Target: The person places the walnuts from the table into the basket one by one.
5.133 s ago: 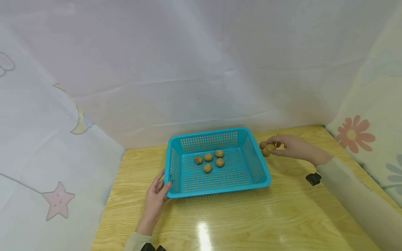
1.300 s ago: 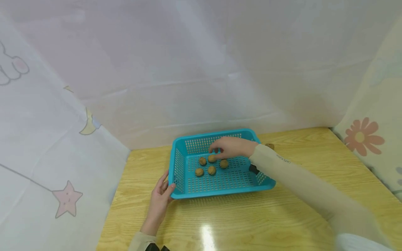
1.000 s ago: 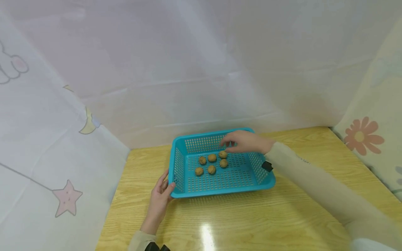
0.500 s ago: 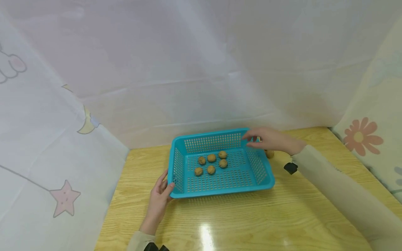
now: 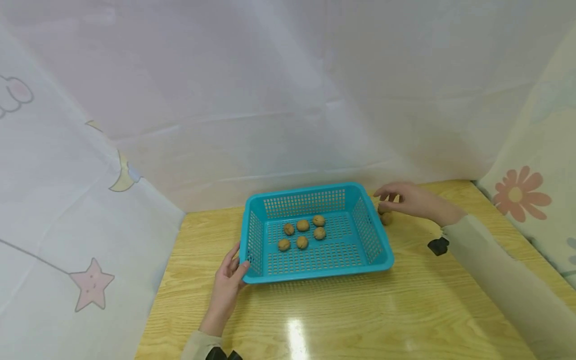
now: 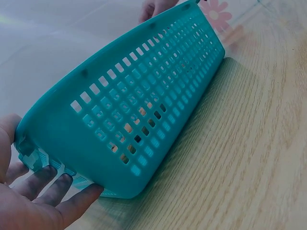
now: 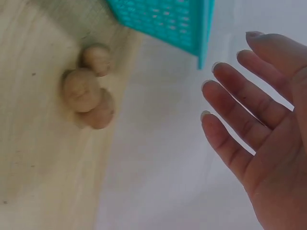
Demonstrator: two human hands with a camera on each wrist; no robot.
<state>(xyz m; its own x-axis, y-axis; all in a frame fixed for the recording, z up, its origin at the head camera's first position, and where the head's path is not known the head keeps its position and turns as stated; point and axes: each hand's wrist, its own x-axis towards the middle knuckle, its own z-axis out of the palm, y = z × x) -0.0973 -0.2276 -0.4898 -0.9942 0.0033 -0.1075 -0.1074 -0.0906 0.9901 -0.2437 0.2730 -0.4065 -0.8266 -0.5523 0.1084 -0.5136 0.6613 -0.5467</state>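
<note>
A blue perforated plastic basket (image 5: 315, 274) stands on the table with several walnuts (image 5: 302, 225) spread over its floor. My left hand (image 5: 225, 286) grips its near left corner, thumb over the rim and fingers against the outer wall; the left wrist view shows those fingers (image 6: 79, 199) along the side. Beyond the basket's right end, my right hand (image 5: 411, 200) hovers with loosely bent fingers and nothing held. Three loose walnuts (image 7: 81, 91) lie clustered on the tabletop in the right wrist view, apart from that hand. In the head view the hand partly hides them.
The wood-grain table (image 5: 351, 320) backs onto a pale cloth wall (image 5: 279, 100) close behind the basket. Patterned sheets rise at both sides, one with a pink star (image 5: 92, 285), the other with a red flower (image 5: 517, 195).
The basket holds one more walnut than in the oldest frame. My right hand has swung from over the basket out to the right, above the loose walnuts. My left hand keeps its grip.
</note>
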